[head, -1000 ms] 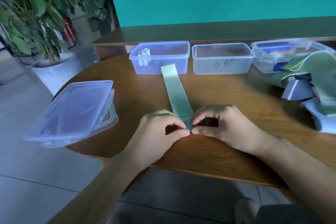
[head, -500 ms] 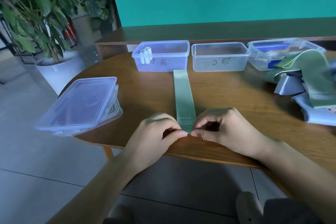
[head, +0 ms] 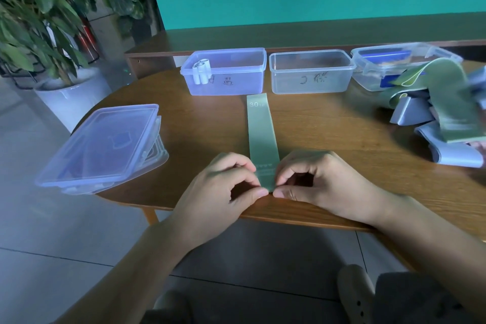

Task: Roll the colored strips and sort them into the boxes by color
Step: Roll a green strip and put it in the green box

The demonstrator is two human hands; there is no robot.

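In blue box (head: 226,71): pale rolls. Clear box (head: 310,73): empty. Green strip (head: 261,134): unrolled, near end pinched by left hand (head: 223,187) and right hand (head: 318,179). Loose strips (head: 441,113): remaining.

Bare table (head: 328,123) lies between strip (head: 261,134) and band pile (head: 447,113); boxes (head: 310,73) wall the far side.

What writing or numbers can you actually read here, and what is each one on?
"30": far end of the green strip; small letters after it too blurred.
Rows of small print near the hands on that strip: unreadable.
Bluish box: handwritten marks, not readable.
Clear box: "C" beside an unclear scrawl.
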